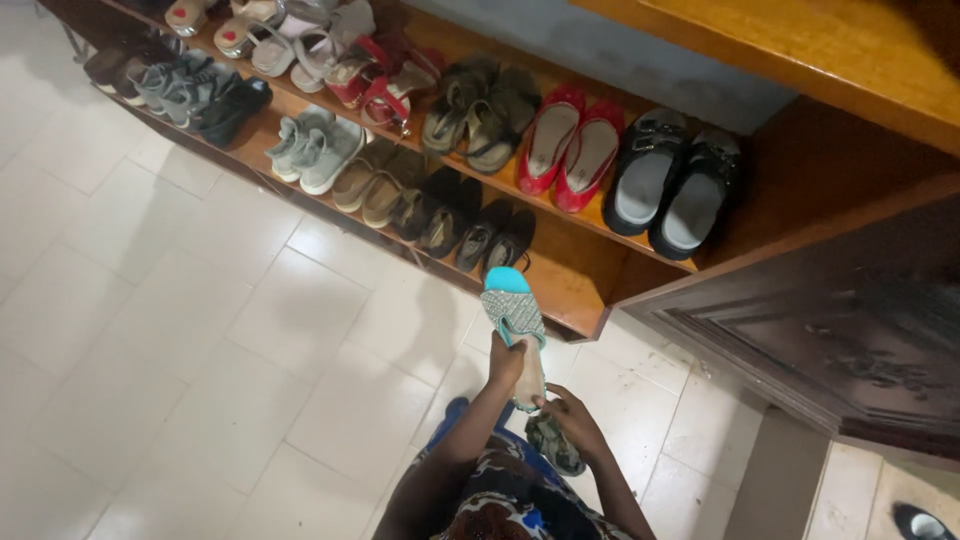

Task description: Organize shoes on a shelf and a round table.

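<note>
A turquoise sandal [511,305] with a glittery silver strap is held out toward the lower shelf of a wooden shoe rack [585,275]. My left hand [506,362] grips it around the heel end. My right hand [572,415] touches the heel from below. A second shoe [556,446], grey-green, lies on the floor just under my right hand. The sandal's toe points at the bare right end of the lower shelf, beside a pair of black flats [497,238].
The rack's two shelves hold several pairs: red flats [570,150], black-and-grey slides [672,185], olive sandals [480,115], grey sneakers [315,148]. A dark carved wooden door [850,330] stands at right. White floor tiles spread to the left. A black shoe [920,522] lies at bottom right.
</note>
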